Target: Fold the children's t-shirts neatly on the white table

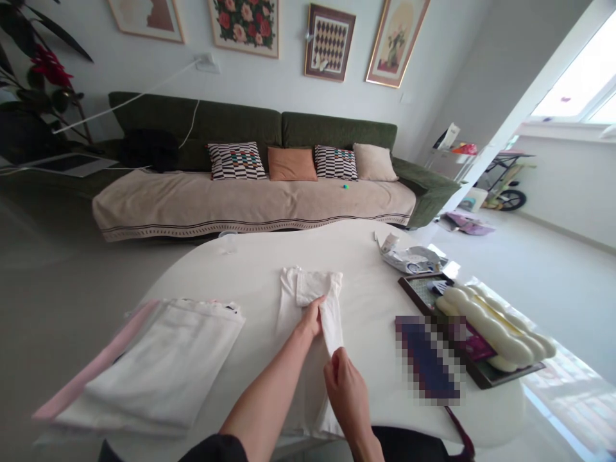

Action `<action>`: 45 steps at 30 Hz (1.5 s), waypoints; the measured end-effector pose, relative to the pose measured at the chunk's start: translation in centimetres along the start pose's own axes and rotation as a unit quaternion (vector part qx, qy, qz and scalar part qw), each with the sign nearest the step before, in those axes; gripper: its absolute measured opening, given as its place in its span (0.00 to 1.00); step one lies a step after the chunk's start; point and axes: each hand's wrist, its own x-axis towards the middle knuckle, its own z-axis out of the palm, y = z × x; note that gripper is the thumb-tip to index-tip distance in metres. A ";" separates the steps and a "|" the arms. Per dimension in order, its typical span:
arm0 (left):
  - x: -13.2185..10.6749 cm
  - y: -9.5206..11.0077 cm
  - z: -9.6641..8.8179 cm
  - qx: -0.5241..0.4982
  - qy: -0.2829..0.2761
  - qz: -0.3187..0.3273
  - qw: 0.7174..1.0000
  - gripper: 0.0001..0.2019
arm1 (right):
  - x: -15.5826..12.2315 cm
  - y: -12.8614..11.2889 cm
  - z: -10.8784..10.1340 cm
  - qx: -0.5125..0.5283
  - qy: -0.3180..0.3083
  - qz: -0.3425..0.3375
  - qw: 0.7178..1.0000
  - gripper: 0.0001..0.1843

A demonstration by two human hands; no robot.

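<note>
A thin white garment (332, 324), partly folded over itself, lies on the white table in front of me. My left hand (312, 317) is at the middle of it, thumb side up, with the cloth gripped at the fold; most of its fingers are hidden. Nearer to me, my right hand (347, 391) is closed in a pinch on the garment's right edge. Between the two hands the edge runs fairly straight. To the left rests a stack of folded white cloth (158, 366) with a pink folded layer (101, 359) along its side.
On the right of the table (356, 247) are a dark-rimmed tray (486, 378), a cream puffy case (495, 327), a crumpled plastic package (414, 260) and a blurred dark item (428, 359). A clear cup (228, 240) stands at the far edge. Behind is a green sofa (337, 131).
</note>
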 end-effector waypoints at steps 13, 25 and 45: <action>2.9 -1.8 0.3 -0.023 -0.086 0.029 0.996 0.23 | -5.0 0.8 2.8 -0.060 -0.071 -0.006 0.996 0.16; 2.6 5.1 -0.2 0.136 -0.070 0.100 0.983 0.13 | -5.9 2.7 2.2 -0.028 -0.054 -0.124 0.990 0.38; 8.8 10.0 3.8 0.685 0.001 0.268 0.677 0.05 | -6.1 5.5 4.9 -0.016 -0.013 -0.184 0.983 0.38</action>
